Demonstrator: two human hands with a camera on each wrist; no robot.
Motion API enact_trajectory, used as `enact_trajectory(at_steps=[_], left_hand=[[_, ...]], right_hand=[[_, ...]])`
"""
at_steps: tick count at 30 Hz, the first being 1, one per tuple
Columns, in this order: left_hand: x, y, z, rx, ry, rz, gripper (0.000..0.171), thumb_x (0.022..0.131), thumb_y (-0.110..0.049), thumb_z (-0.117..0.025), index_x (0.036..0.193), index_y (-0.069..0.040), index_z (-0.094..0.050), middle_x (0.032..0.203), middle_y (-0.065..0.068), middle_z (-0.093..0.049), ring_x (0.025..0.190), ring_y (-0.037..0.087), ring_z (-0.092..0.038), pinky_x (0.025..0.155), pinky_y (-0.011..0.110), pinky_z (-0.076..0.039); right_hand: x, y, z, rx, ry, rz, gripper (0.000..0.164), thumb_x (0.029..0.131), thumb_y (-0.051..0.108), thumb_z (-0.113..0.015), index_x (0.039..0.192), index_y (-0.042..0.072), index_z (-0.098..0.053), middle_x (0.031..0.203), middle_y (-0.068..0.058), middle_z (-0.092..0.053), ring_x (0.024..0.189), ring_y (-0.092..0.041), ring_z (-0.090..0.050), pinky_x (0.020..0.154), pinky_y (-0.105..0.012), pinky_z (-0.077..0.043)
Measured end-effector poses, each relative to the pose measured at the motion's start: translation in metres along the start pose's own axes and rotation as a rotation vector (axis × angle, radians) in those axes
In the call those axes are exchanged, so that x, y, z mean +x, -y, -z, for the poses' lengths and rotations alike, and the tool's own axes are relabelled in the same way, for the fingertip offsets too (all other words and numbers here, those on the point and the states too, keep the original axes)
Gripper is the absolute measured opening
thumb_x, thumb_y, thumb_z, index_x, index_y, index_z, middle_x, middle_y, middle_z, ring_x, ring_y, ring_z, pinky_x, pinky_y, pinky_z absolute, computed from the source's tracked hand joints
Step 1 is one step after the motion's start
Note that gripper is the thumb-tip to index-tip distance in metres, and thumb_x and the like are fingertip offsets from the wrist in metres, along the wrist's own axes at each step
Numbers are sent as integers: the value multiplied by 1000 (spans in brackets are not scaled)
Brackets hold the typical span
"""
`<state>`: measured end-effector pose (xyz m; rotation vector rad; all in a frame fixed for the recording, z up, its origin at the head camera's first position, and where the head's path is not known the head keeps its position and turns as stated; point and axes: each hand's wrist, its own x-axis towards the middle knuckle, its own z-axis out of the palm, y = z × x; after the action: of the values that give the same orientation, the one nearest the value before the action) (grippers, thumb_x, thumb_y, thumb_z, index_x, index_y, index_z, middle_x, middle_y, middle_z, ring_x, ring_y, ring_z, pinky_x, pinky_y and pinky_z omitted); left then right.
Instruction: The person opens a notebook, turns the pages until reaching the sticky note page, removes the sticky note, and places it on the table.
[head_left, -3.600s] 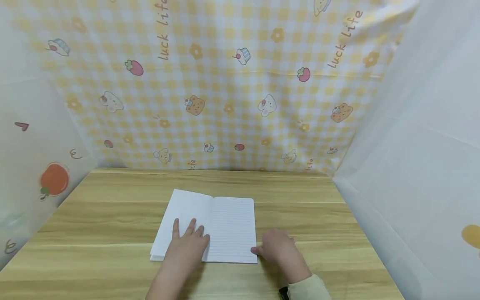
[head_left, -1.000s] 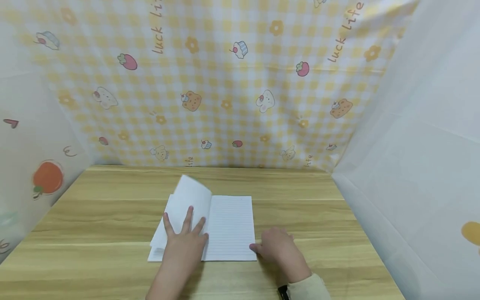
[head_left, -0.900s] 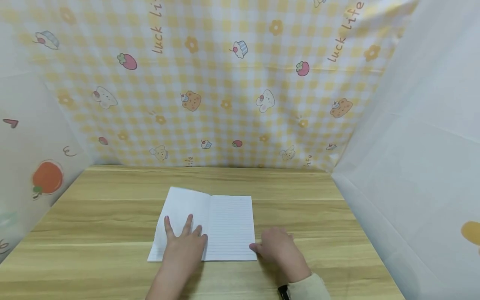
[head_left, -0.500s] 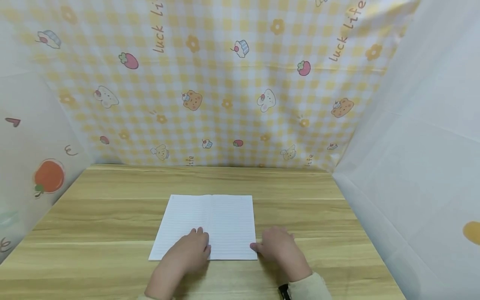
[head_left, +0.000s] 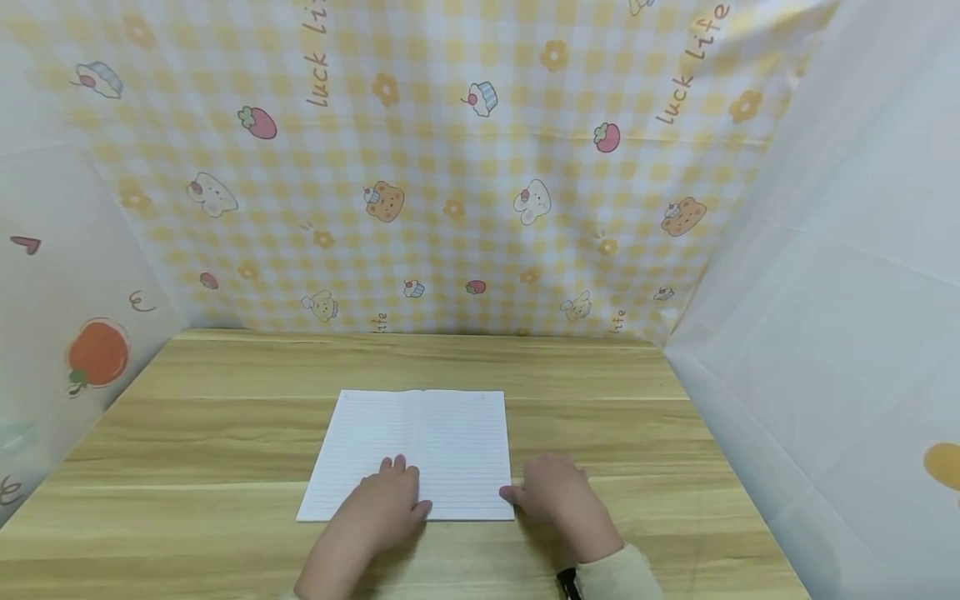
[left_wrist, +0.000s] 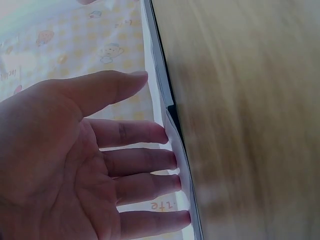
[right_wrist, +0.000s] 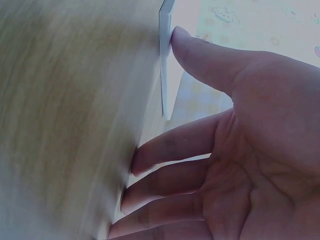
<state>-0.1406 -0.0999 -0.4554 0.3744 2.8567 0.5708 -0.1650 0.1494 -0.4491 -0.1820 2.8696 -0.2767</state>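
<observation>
An open notebook [head_left: 465,442] with ruled pages lies flat on the wooden table. My left hand [head_left: 384,507] rests its fingertips on the left page close to the spine, its thumb near the bottom edge. In the left wrist view, the fingers [left_wrist: 145,185] reach fairly straight to the paper and the palm holds nothing. At the notebook's lower right corner, my right hand [head_left: 558,500] sets its thumb on the page edge. The right wrist view shows its other fingers [right_wrist: 170,172] extended, their tips on the tabletop beside the notebook [right_wrist: 170,95].
Wood-grain table [head_left: 615,417] surrounds the notebook. Behind it hangs a yellow checked cloth [head_left: 450,167] with cartoon prints. White sheets stand at the left and the right [head_left: 840,333]. A black strap [head_left: 567,583] shows by the right sleeve [head_left: 621,575].
The left side showed a blank page, then a lifted leaf; now a ruled page lies flat there. My left hand's spread fingers have drawn closer together near the spine. My right hand stays put.
</observation>
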Motion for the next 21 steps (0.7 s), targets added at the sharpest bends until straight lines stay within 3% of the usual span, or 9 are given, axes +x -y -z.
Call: enact_trajectory(at_steps=[21], left_hand=[[0, -2, 0, 24, -10, 13, 66, 95, -36, -79, 132, 16, -61, 147, 43, -54, 141, 60, -51, 111, 74, -45]], right_hand=[[0, 1, 2, 7, 3, -9, 53, 93, 49, -77, 85, -3, -73, 119, -32, -74, 121, -59, -64, 99, -87, -44]])
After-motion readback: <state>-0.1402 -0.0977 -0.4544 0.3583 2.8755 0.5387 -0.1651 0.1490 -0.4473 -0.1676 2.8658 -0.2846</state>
